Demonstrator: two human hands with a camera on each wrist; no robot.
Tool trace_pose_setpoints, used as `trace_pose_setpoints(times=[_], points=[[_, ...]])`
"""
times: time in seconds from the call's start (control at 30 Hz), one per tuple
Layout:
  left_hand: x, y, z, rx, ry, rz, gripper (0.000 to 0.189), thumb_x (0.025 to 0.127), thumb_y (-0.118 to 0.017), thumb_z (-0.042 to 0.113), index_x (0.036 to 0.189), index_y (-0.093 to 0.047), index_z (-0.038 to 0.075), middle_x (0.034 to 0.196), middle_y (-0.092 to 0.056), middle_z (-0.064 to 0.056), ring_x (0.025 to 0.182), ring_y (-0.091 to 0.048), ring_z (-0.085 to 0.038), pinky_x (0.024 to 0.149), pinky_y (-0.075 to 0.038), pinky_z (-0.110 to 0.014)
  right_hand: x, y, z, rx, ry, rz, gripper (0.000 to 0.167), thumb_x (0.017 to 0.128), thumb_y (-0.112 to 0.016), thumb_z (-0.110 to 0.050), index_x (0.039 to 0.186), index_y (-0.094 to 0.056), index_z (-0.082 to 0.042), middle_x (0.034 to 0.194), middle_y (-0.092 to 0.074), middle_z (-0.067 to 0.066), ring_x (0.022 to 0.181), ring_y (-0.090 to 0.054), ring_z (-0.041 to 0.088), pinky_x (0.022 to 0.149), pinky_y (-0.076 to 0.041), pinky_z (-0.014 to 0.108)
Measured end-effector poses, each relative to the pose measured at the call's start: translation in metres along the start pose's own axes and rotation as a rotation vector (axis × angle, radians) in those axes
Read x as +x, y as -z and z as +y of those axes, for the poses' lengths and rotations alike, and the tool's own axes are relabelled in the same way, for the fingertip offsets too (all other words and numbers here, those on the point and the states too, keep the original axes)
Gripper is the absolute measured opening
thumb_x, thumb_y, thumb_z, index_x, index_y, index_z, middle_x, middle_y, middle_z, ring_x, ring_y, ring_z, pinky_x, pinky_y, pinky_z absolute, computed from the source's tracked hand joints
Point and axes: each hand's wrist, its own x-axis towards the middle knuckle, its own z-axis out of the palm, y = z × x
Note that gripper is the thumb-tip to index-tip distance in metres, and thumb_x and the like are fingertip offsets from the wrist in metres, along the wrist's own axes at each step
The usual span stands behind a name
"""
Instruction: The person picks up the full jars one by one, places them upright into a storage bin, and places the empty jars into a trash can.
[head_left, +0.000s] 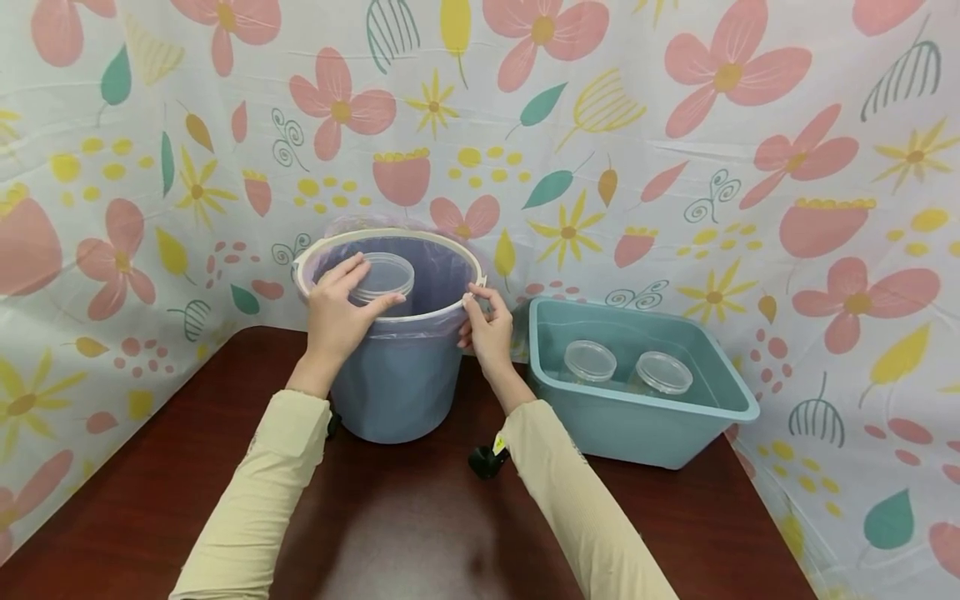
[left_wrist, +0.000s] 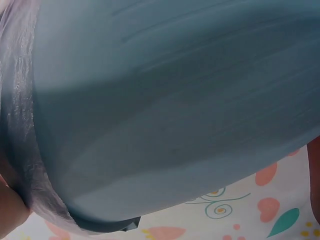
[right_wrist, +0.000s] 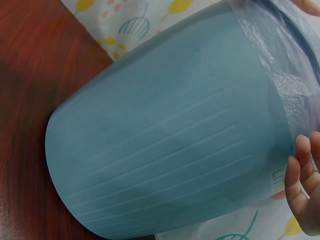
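A blue-grey trash bin (head_left: 397,387) with a cream rim ring (head_left: 442,241) and a thin translucent liner bag (right_wrist: 285,75) stands upright on the table. My left hand (head_left: 335,317) grips a clear round plastic jar (head_left: 386,273), thumb and fingers spread around its top, just inside the bin's mouth. The jar's lower part is hidden by the rim and the hand. At the bin's right side, my right hand (head_left: 489,329) pinches the rim between thumb and forefinger. In the right wrist view its other fingers (right_wrist: 294,175) curve beside the bin wall. The left wrist view is filled mostly by the bin's side (left_wrist: 175,110).
To the right stands a teal rectangular tub (head_left: 637,429) with two clear lidded jars, a left one (head_left: 590,361) and a right one (head_left: 664,372). The dark red-brown table (head_left: 420,533) meets a flower-print curtain (head_left: 675,167) behind and at both sides.
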Motion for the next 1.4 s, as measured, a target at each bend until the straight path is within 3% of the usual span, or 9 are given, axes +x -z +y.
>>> trace_pose_setpoints(times=[0.37, 0.6, 1.0, 1.13, 1.23, 1.33, 1.4], points=[[-0.004, 0.001, 0.0, 0.052, 0.005, -0.04, 0.061, 0.059, -0.084, 0.024, 0.104, -0.062, -0.01, 0.109, -0.059, -0.021, 0.106, -0.051, -0.032, 0.094, -0.035, -0.04, 0.0, 0.001, 0.0, 0.014, -0.022, -0.025, 0.027, 0.089, -0.054, -0.01, 0.114, -0.057, 0.0, 0.048, -0.048, 0.011, 0.033, -0.043, 0.018, 0.035, -0.041, 0.031], [-0.005, 0.003, 0.0, 0.07, 0.018, -0.047, 0.044, 0.066, -0.079, 0.025, 0.094, -0.068, -0.007, 0.102, -0.062, -0.018, 0.101, -0.054, -0.031, 0.09, -0.037, -0.041, 0.0, -0.001, 0.0, 0.009, -0.014, -0.027, 0.029, 0.089, -0.055, -0.015, 0.115, -0.056, -0.001, 0.047, -0.048, 0.005, 0.032, -0.044, 0.013, 0.035, -0.041, 0.029], [-0.006, 0.001, 0.001, 0.029, 0.003, -0.05, 0.029, 0.073, -0.075, 0.019, 0.086, -0.069, -0.005, 0.099, -0.062, -0.018, 0.099, -0.052, -0.031, 0.089, -0.037, -0.041, 0.001, 0.004, 0.0, -0.021, 0.01, -0.007, 0.025, 0.088, -0.056, -0.015, 0.11, -0.059, -0.005, 0.047, -0.047, 0.005, 0.033, -0.043, 0.012, 0.035, -0.041, 0.026], [-0.008, 0.002, 0.002, 0.014, -0.002, -0.029, 0.027, 0.074, -0.074, 0.017, 0.088, -0.069, -0.005, 0.102, -0.061, -0.018, 0.101, -0.051, -0.031, 0.089, -0.037, -0.041, 0.002, 0.008, -0.002, -0.075, 0.017, -0.029, 0.026, 0.087, -0.058, -0.018, 0.11, -0.061, -0.005, 0.048, -0.048, 0.008, 0.036, -0.044, 0.014, 0.037, -0.043, 0.031], [-0.007, 0.004, 0.004, 0.005, -0.02, -0.005, 0.026, 0.074, -0.073, 0.015, 0.089, -0.068, -0.005, 0.103, -0.06, -0.018, 0.101, -0.051, -0.031, 0.089, -0.037, -0.041, 0.003, 0.01, -0.005, -0.153, 0.038, -0.041, 0.026, 0.086, -0.06, -0.022, 0.109, -0.063, -0.009, 0.051, -0.049, 0.009, 0.039, -0.046, 0.026, 0.04, -0.045, 0.034], [-0.007, 0.005, 0.007, 0.005, -0.047, 0.017, 0.023, 0.075, -0.072, 0.012, 0.089, -0.068, -0.006, 0.101, -0.06, -0.018, 0.099, -0.052, -0.031, 0.088, -0.038, -0.041, 0.002, 0.012, -0.009, -0.235, 0.081, -0.041, 0.028, 0.086, -0.061, -0.025, 0.11, -0.064, -0.011, 0.061, -0.053, 0.008, 0.045, -0.049, 0.035, 0.042, -0.046, 0.034], [-0.008, 0.005, 0.009, 0.006, -0.066, 0.028, 0.021, 0.075, -0.071, 0.011, 0.089, -0.068, -0.006, 0.099, -0.061, -0.018, 0.097, -0.052, -0.031, 0.086, -0.039, -0.041, 0.0, 0.013, -0.01, -0.273, 0.116, -0.026, 0.029, 0.086, -0.061, -0.024, 0.111, -0.064, -0.01, 0.069, -0.056, 0.007, 0.046, -0.051, 0.034, 0.043, -0.046, 0.032]])
